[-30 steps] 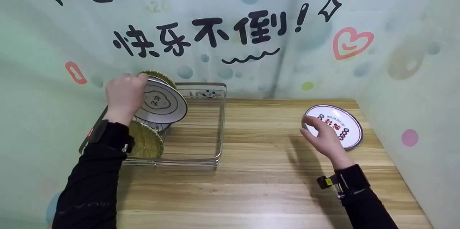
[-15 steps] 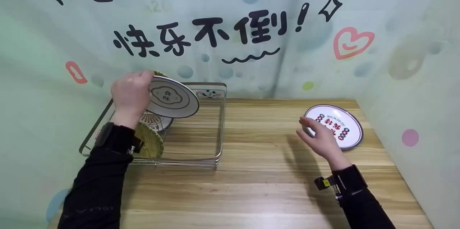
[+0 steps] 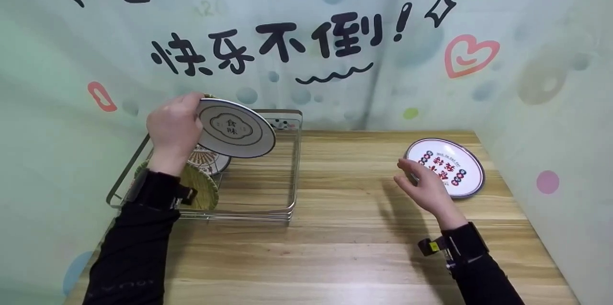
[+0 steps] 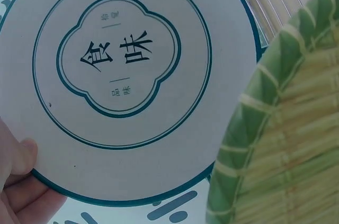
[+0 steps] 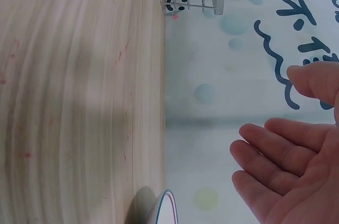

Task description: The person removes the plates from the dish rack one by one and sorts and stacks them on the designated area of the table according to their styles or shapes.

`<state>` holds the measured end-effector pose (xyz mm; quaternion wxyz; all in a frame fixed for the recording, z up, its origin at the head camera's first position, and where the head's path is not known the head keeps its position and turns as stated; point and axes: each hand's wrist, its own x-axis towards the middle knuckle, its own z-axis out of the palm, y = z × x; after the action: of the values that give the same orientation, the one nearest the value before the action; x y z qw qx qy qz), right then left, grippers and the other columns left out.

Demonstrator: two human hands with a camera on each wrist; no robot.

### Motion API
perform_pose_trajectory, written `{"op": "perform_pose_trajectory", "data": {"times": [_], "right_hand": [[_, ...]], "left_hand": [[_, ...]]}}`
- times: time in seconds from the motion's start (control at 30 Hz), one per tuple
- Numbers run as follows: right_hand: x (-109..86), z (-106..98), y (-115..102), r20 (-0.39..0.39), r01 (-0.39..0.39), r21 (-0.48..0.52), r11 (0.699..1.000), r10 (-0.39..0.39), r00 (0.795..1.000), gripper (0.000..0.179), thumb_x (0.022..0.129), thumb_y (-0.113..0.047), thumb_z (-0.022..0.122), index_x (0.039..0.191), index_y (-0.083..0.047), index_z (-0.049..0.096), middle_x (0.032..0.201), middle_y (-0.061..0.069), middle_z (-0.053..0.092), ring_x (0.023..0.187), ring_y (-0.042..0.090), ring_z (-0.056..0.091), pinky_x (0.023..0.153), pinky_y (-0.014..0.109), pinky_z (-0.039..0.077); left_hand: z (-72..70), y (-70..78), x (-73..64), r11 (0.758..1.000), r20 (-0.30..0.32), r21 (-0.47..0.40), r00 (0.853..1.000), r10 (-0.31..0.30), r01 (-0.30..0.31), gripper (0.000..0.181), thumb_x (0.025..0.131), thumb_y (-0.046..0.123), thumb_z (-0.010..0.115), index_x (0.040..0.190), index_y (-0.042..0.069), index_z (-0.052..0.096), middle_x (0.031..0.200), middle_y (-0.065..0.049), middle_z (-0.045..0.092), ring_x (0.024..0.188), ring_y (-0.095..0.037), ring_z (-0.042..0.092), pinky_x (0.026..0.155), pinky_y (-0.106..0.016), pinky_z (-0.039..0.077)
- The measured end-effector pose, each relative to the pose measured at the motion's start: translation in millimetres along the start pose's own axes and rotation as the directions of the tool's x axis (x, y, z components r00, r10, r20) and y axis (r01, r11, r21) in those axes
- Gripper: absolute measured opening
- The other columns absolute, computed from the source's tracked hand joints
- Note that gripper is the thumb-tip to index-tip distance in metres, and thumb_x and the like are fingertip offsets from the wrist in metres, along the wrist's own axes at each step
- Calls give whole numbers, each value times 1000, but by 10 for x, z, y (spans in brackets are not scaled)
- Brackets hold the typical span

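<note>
My left hand point(image 3: 175, 128) pinches the edge of a white plate point(image 3: 237, 129) with a dark rim and two characters in its centre. The plate is tilted above the wire rack; in the left wrist view the thumb lies on the face of the plate point(image 4: 122, 176) and fingers go behind it. Under it in the rack sits a plate with a fan pattern point(image 3: 209, 160), partly covered. My right hand point(image 3: 426, 187) hovers with fingers extended, holding nothing, and in the head view it overlaps an oval white plate with red characters point(image 3: 467, 171) on the table.
The wire rack point(image 3: 293, 171) stands on the left of the wooden table point(image 3: 345, 247). A green-rimmed woven basket point(image 3: 203, 187) leans in it near my left wrist; another woven edge shows behind the held plate. A printed curtain point(image 3: 335, 99) closes off the back.
My left hand has moved slightly right with the plate, which has swung right and tilted flatter, uncovering more of the fan-patterned plate. My right hand has drifted slightly left.
</note>
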<state>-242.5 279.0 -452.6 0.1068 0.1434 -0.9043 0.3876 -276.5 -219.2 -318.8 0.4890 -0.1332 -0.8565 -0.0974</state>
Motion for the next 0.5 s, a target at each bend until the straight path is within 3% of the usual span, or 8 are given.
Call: {"op": "perform_pose_trajectory", "data": {"times": [0.27,0.5], "right_hand": [[-15,29,-18,27,-13,37,999,12,1000,50,96,-15,66,136,10,51,132,26,58,124,40,54,106,50,41],[3,76,-58,15,1,86,996,-3,1000,48,93,-8,68,134,11,52,131,26,59,124,39,54,108,48,40]], "left_hand": [[2,22,-16,998,38,-43,999,-32,34,38,70,-20,52,96,0,71,85,-19,73,53,-35,61,38,-43,42],[-17,61,11,996,23,-67,998,-62,63,26,76,-18,55,90,-1,70,82,-19,72,53,-34,63,39,-42,43]]}}
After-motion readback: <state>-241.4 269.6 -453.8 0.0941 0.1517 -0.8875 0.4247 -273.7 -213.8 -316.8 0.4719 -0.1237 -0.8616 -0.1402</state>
